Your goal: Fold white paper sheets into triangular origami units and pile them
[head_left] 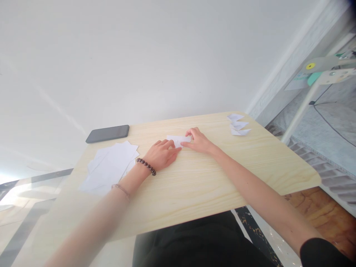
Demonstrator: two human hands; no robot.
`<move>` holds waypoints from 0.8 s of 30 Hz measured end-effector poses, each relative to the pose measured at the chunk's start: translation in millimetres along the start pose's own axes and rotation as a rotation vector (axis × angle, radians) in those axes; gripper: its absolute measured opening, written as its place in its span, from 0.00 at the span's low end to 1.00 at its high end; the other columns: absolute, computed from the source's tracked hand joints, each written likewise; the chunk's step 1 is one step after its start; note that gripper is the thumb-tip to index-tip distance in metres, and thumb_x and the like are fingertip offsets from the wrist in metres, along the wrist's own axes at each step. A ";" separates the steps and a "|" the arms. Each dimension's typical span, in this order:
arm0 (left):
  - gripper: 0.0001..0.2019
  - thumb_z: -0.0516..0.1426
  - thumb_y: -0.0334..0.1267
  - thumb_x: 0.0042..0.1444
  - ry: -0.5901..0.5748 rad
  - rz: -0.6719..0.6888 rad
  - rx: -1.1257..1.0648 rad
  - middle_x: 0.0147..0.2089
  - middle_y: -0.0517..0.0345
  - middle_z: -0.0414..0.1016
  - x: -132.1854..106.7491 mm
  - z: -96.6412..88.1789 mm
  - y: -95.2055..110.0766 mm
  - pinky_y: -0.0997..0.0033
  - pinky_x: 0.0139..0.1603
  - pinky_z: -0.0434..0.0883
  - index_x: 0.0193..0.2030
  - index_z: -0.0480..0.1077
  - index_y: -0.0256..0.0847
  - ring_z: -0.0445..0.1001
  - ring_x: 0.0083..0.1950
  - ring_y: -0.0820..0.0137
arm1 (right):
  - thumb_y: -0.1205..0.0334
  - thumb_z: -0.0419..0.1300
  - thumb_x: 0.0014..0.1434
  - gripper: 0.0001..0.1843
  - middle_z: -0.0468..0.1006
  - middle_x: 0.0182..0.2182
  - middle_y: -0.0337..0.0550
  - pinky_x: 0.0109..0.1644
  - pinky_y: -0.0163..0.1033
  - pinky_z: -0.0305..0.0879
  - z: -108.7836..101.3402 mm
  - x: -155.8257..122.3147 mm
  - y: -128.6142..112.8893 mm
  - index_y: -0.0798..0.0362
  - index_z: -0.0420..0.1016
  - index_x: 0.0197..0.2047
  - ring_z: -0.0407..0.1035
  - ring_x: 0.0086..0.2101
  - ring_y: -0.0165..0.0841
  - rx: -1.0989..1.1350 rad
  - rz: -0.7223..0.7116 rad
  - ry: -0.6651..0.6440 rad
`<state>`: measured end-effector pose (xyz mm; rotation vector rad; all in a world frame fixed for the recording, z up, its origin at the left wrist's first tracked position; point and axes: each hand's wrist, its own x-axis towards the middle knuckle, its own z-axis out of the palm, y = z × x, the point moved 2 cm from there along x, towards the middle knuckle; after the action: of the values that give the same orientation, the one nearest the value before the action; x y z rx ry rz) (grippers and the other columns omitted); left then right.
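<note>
A small folded piece of white paper [178, 139] lies low over the middle of the wooden table [191, 193], between my two hands. My left hand [162, 154] is closed at its near left edge, fingers bent and pressed on the paper. From the right, my right hand [198, 141] pinches the paper's right end between thumb and fingers. Left of my left hand, loose white paper sheets [111, 161] lie in an overlapping pile. Several folded white paper shapes [239, 125] with pointed ends sit in a column at the far right.
A dark smartphone [108, 134] lies at the table's back left corner. Behind the table rises a white wall [161, 59]. To the right, beyond the table edge, stands a pale metal frame [303, 107] with a grey joint.
</note>
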<state>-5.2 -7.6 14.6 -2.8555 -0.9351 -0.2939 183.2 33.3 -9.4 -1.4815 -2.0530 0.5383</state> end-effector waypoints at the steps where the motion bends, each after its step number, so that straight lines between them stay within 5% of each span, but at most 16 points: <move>1: 0.16 0.44 0.38 0.59 -0.003 -0.001 0.000 0.42 0.53 0.66 0.0 -0.3 0.2 0.66 0.41 0.62 0.51 0.65 0.47 0.64 0.39 0.68 | 0.47 0.59 0.44 0.21 0.61 0.39 0.42 0.46 0.44 0.57 2.2 -1.0 -2.4 0.50 0.62 0.38 0.61 0.40 0.34 -0.067 -0.022 0.005; 24: 0.16 0.44 0.38 0.59 0.005 -0.014 0.001 0.41 0.53 0.66 0.4 0.4 1.3 0.66 0.41 0.63 0.51 0.65 0.46 0.64 0.39 0.68 | 0.48 0.56 0.48 0.18 0.63 0.41 0.43 0.48 0.45 0.55 4.2 -4.2 -4.9 0.49 0.63 0.39 0.60 0.44 0.37 -0.199 -0.070 -0.012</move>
<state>-4.0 -8.3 14.2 -2.8468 -0.9549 -0.3016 178.0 27.8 -10.5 -1.5132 -2.2124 0.3234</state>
